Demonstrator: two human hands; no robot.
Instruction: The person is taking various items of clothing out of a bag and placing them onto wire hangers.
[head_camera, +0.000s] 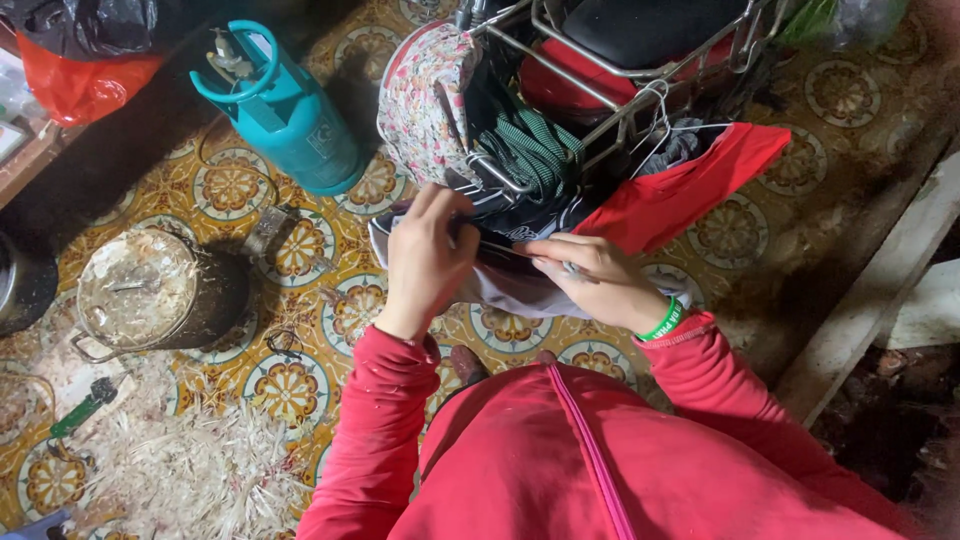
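Grip: both hands, left hand (425, 262) and right hand (595, 277), pinch closed on soft dark-and-white cloth (510, 250) beneath a wire rack (600, 95).

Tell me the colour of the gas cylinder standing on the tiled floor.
The gas cylinder is teal, seen best in the head view, upper left.

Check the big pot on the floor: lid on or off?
On. A glass lid covers the pot flat, handle up, with debris scattered on it.
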